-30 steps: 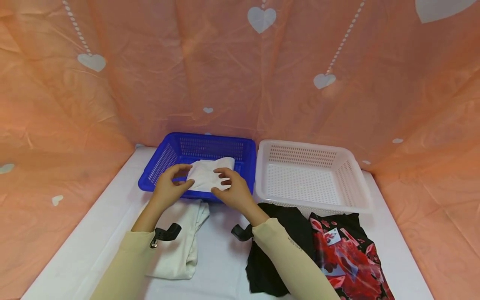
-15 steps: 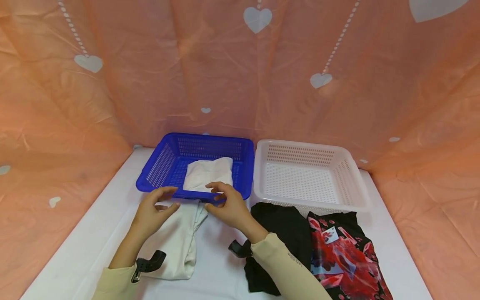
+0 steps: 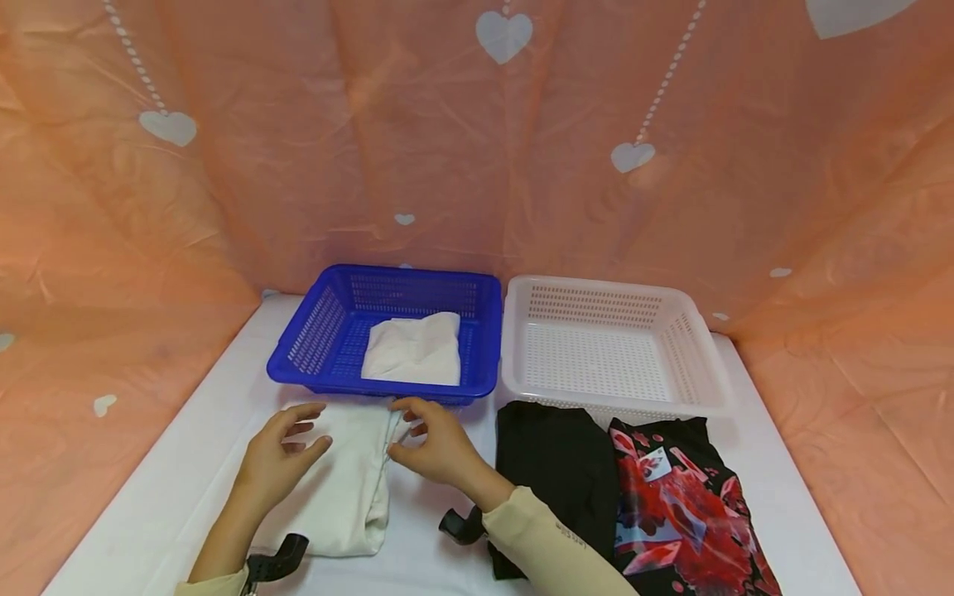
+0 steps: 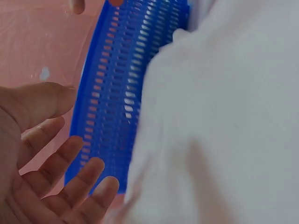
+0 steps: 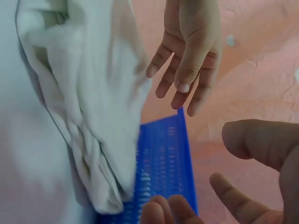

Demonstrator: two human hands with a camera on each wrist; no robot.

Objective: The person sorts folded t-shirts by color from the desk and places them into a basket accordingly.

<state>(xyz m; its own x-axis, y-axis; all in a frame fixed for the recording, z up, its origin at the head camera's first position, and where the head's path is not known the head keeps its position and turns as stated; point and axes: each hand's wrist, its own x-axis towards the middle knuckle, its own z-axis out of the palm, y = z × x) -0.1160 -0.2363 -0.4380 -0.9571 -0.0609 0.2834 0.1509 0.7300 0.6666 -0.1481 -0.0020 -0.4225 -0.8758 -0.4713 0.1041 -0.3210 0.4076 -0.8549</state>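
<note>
A folded white garment (image 3: 335, 488) lies on the table in front of the blue basket (image 3: 305, 386). Above its left side hovers my left hand (image 3: 277, 459), fingers loosely bent and holding nothing. Near the garment's upper right corner is my right hand (image 3: 436, 443), thumb and fingers apart with nothing between them; whether a fingertip touches the cloth I cannot tell. Inside the blue basket rests another folded white cloth (image 3: 413, 352). The left wrist view shows the garment (image 4: 224, 107) apart from the spread fingers (image 4: 77, 186). In the right wrist view its layered folds (image 5: 88, 154) are visible.
A white basket (image 3: 619, 406) stands right of the blue one. In front of it lie a folded black garment (image 3: 559, 472) and a black garment with red print (image 3: 686, 513). An orange curtain with hearts (image 3: 477, 165) encloses the table at the back and sides.
Both hands have drawn back from the white cloth in the blue basket, towards the near side, and now hover about the white garment in front. The cloth stays in the basket.
</note>
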